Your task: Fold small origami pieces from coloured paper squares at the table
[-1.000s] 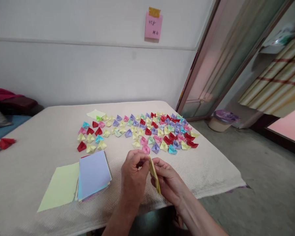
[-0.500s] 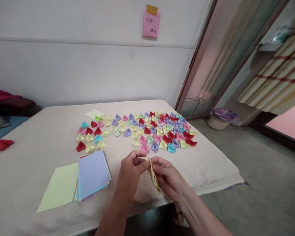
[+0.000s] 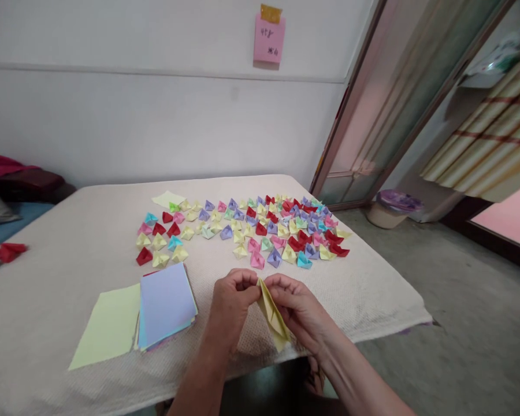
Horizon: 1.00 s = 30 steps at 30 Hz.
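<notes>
A folded yellow paper (image 3: 274, 316) is pinched between my two hands above the table's front edge. My left hand (image 3: 236, 297) grips its upper left side with thumb and fingers. On the right side of the fold, my right hand (image 3: 295, 300) holds it between thumb and fingers. The lower end of the paper hangs free and its layers stand apart. Just beyond my hands lie many small folded paper boats, among them a pink boat (image 3: 257, 259) and a purple boat (image 3: 274, 257). To the left is a stack of coloured sheets (image 3: 167, 303) with a purple one on top.
Beside the stack lies a pale green sheet (image 3: 106, 326); a pale yellow sheet (image 3: 168, 199) is at the back. A red folded paper (image 3: 11, 252) rests at the far left. A lidded bin (image 3: 390, 211) stands on the floor to the right. A pink note (image 3: 269, 40) hangs on the wall.
The folded yellow paper has turned and its layers have spread at the lower end, showing more of its face. Both hands keep hold of it, and the view has shifted slightly.
</notes>
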Tool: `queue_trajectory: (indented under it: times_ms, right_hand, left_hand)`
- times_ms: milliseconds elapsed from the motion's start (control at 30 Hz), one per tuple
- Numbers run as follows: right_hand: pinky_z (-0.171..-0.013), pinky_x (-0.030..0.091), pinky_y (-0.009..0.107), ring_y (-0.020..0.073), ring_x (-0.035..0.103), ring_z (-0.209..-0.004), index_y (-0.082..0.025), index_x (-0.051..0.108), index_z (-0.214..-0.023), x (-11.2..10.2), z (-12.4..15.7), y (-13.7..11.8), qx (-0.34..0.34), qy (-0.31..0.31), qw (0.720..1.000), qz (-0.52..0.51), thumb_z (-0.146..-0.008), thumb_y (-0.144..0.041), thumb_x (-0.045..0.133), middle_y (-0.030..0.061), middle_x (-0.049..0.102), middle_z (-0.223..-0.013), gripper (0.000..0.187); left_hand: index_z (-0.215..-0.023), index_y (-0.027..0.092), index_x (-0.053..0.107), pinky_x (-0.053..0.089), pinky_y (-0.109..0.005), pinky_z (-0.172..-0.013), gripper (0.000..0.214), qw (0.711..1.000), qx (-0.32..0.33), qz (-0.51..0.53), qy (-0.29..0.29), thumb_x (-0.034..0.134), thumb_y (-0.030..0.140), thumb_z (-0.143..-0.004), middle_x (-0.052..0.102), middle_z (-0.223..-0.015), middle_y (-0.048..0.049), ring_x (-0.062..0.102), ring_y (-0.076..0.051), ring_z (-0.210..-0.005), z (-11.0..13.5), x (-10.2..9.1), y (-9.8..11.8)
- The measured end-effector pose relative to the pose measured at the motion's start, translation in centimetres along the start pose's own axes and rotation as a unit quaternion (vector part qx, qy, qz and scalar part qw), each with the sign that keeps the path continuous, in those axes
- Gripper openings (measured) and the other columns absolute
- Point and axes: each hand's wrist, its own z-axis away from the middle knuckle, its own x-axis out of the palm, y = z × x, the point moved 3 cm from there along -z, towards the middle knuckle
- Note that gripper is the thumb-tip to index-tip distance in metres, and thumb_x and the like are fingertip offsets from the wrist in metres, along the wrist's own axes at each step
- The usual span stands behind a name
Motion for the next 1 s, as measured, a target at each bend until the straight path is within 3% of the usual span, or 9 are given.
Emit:
queue_trajectory:
  times_ms: [133, 267, 600, 1000]
  right_hand:
    - [-0.036, 0.020, 0.015, 0.0027, 0.036, -0.037, -0.013, 0.068, -0.077, 0.0, -0.1, 0.0, -0.005, 0.003, 0.999, 0.034, -0.062, -0.020, 0.083, -0.0038, 0.059, -0.053, 0.022]
    - [-0.035, 0.017, 0.015, 0.0021, 0.033, -0.036, -0.013, 0.066, -0.074, 0.2, 0.0, -0.1, -0.009, -0.013, 0.999, 0.037, -0.061, -0.019, 0.083, -0.0043, 0.058, -0.052, 0.022]
    - [-0.035, 0.014, 0.015, 0.0005, 0.032, -0.037, -0.013, 0.064, -0.078, -0.1, 0.5, -0.8, 0.016, -0.040, 0.998, 0.055, -0.060, -0.016, 0.083, -0.0065, 0.054, -0.052, 0.026]
    - [-0.037, 0.019, 0.016, 0.0020, 0.037, -0.040, -0.014, 0.063, -0.077, -0.9, 0.5, -1.2, 0.046, -0.045, 0.994, 0.091, -0.057, -0.014, 0.084, -0.0035, 0.061, -0.060, 0.028]
  left_hand:
    - [-0.063, 0.016, 0.068, 0.042, -0.024, -0.065, 0.006, 0.999, 0.031, -0.033, 0.014, 0.063, 0.013, -0.064, 0.066, -0.077, -0.0011, 0.056, -0.014, -0.070, 0.0, 0.0, 0.3]
    - [-0.066, 0.016, 0.068, 0.040, -0.024, -0.062, 0.006, 0.999, 0.029, -0.036, -0.022, 0.062, 0.016, -0.068, 0.063, -0.076, -0.0003, 0.052, -0.013, -0.065, 0.0, 0.3, 0.3]
    - [-0.063, 0.016, 0.059, 0.037, -0.024, -0.061, 0.007, 0.989, -0.007, 0.002, -0.146, 0.062, 0.010, -0.062, 0.062, -0.076, 0.0002, 0.048, -0.011, -0.063, 0.1, 0.5, 0.1]
    - [-0.055, 0.014, 0.060, 0.036, -0.024, -0.059, 0.019, 0.989, -0.011, -0.002, -0.147, 0.054, 0.016, -0.073, 0.060, -0.079, -0.0014, 0.045, -0.010, -0.061, 0.2, 0.8, 0.5]
